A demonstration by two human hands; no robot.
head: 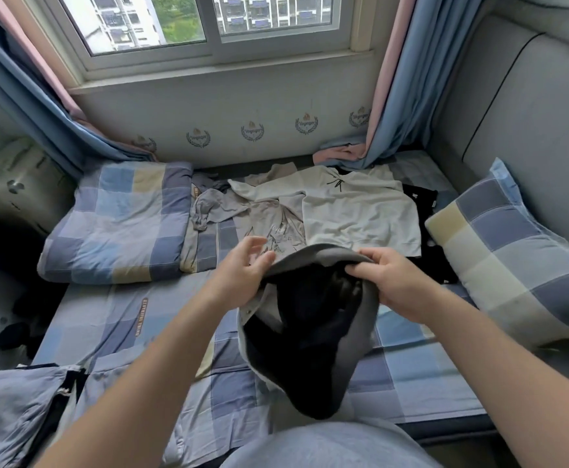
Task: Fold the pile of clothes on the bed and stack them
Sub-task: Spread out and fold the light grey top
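Observation:
A black and grey garment (pixel 306 332) hangs above the checked bed sheet (pixel 114 325) in the middle of the view. My right hand (pixel 391 282) pinches its grey upper edge. My left hand (pixel 242 271) is under the left end of that edge, fingers loosely spread. Behind them lies the pile of clothes: a cream t-shirt (pixel 361 211) spread flat, a beige top (pixel 273 224) to its left, a crumpled grey piece (pixel 208 204), and black clothing (pixel 425 201) partly hidden under the t-shirt at the right.
A folded checked quilt (pixel 114 224) lies at the left, a checked pillow (pixel 519 261) at the right against the grey padded headboard (pixel 529 113). Curtains (pixel 398 96) hang down onto the bed by the window wall. Dark clothing (pixel 19 329) lies off the bed's left side.

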